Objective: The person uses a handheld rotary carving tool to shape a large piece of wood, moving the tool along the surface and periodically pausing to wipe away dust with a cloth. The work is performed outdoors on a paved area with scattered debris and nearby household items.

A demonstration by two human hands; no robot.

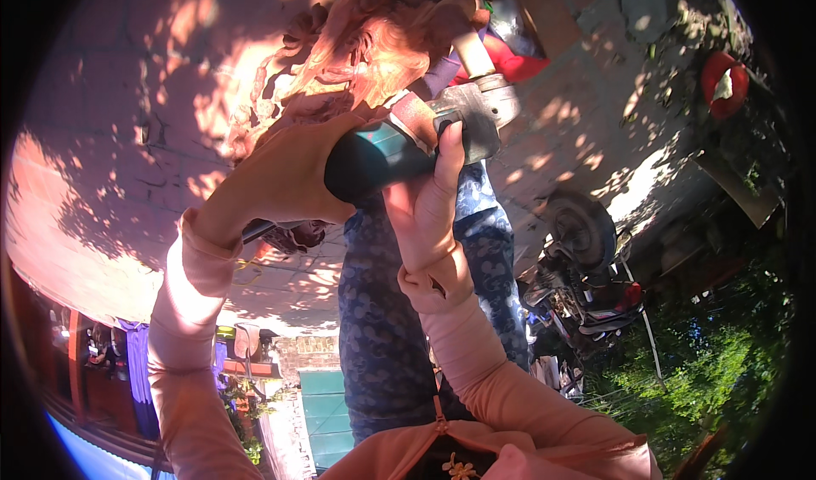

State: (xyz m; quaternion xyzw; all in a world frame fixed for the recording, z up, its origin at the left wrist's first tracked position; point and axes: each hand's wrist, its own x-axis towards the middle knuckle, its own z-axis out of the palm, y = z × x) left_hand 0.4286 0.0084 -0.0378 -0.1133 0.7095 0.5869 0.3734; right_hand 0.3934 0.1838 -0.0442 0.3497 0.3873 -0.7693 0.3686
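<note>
A handheld power tool (370,161) with a rounded dark teal body and a grey head is between my hands. My right hand (425,204) grips it from below, its thumb lying up along the housing. My left hand (285,170) wraps the tool's left end, with its fingertips hidden behind it. Just beyond stands a reddish-brown wood carving (374,59) with twisted, root-like and petal-like shapes. The tool is close to its near side; whether they touch is hard to tell. A pale rod-like part (472,51) sticks up near the tool's head.
Dappled sunlight falls on the paved ground (110,132). A motorcycle (582,268) stands to the right, with a red round container (724,85) farther out. Red cloth (518,64) lies behind the carving. Greenery (697,361) fills the lower right; a green door (323,412) is at the bottom.
</note>
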